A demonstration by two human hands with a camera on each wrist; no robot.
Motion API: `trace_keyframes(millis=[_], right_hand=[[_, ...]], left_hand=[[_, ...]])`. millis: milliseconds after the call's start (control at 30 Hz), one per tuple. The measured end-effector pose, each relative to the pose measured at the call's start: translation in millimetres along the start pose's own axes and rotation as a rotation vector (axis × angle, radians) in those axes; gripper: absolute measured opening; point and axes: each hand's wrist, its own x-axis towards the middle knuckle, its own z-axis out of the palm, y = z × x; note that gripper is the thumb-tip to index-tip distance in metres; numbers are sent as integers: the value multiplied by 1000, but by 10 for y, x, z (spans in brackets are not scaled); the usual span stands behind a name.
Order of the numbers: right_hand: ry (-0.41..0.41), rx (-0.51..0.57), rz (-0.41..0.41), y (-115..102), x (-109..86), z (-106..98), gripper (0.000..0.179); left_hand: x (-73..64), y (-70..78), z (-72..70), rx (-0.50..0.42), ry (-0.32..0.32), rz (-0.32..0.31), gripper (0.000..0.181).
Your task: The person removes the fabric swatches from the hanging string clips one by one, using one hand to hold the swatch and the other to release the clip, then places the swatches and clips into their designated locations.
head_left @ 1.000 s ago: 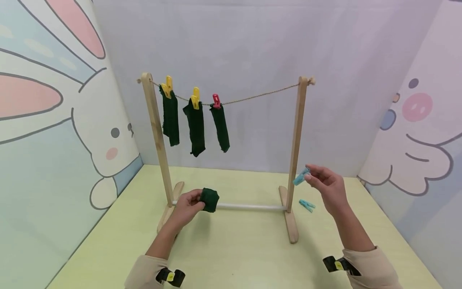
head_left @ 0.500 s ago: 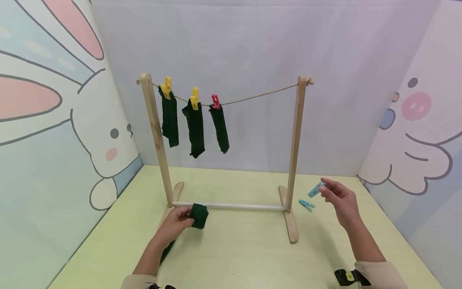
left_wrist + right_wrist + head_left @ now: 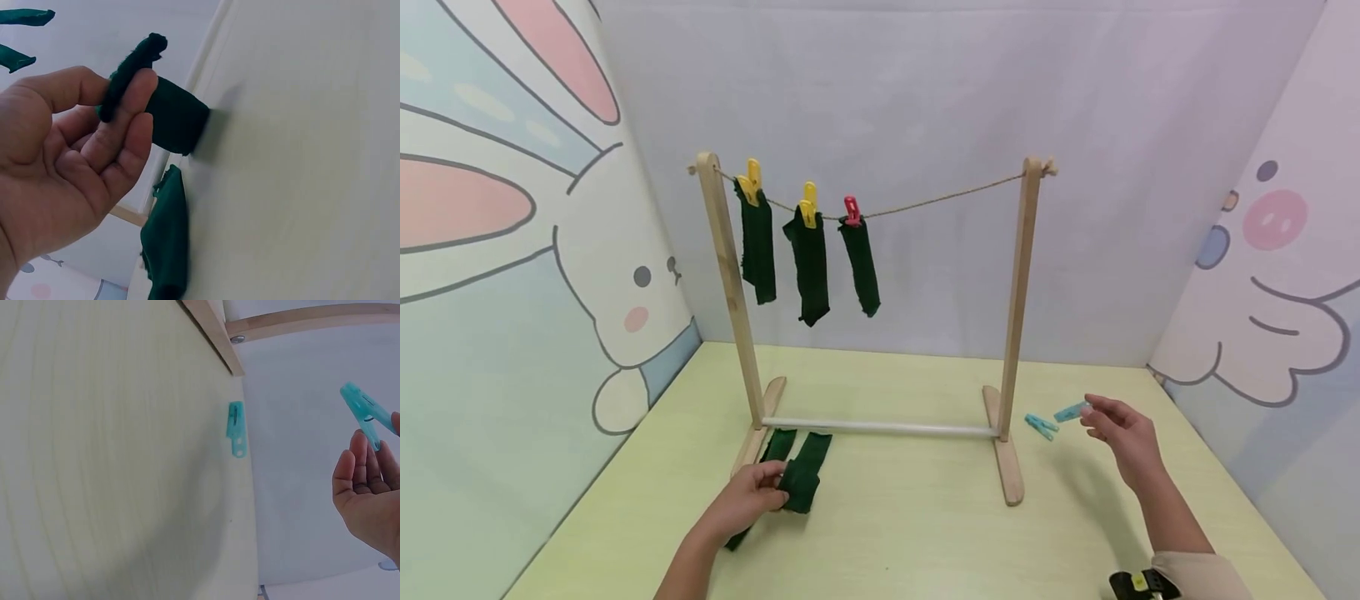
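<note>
My left hand (image 3: 748, 502) pinches a dark green cloth strip (image 3: 802, 482) low over the table; in the left wrist view its end (image 3: 178, 119) hangs past the fingers. Another green strip (image 3: 167, 237) lies on the table beside that hand. On the right, my right hand (image 3: 1123, 437) pinches a light blue clothespin (image 3: 1070, 412) between thumb and fingers, just above the table. A second blue clothespin (image 3: 1041, 426) lies on the table close by. Three green strips hang from the line; the middle strip (image 3: 810, 271) is held by a yellow clothespin (image 3: 808, 205), the rightmost by a red clothespin (image 3: 851, 211).
A wooden stand with a left post (image 3: 730, 292) and a right post (image 3: 1019, 300) carries the rope (image 3: 947, 196). A white bar (image 3: 887, 427) joins its feet low across the table (image 3: 910, 533). Walls with cartoon animals stand at both sides.
My left hand has come down and left with the green strip, toward the table. My right hand has moved right and lower, still holding the blue clothespin. The hanging strips are unchanged.
</note>
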Motion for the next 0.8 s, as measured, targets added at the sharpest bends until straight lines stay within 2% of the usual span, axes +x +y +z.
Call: trace_keyframes(millis=[133, 233, 433, 633, 800], right_hand=[[3, -18, 44, 60, 6, -86, 17], [22, -97, 110, 92, 26, -161, 18], [-24, -333, 252, 174, 73, -292, 49], [-25, -380, 305, 283, 129, -391, 58], [0, -421, 362, 389, 167, -441, 55]], left_hand=[[-54, -49, -16, 28, -17, -28, 41], [-84, -77, -24, 36, -25, -44, 43], [-121, -110, -32, 53, -56, -82, 44], [-177, -151, -46, 53, -78, -118, 46], [-234, -200, -76, 49, -106, -157, 51]])
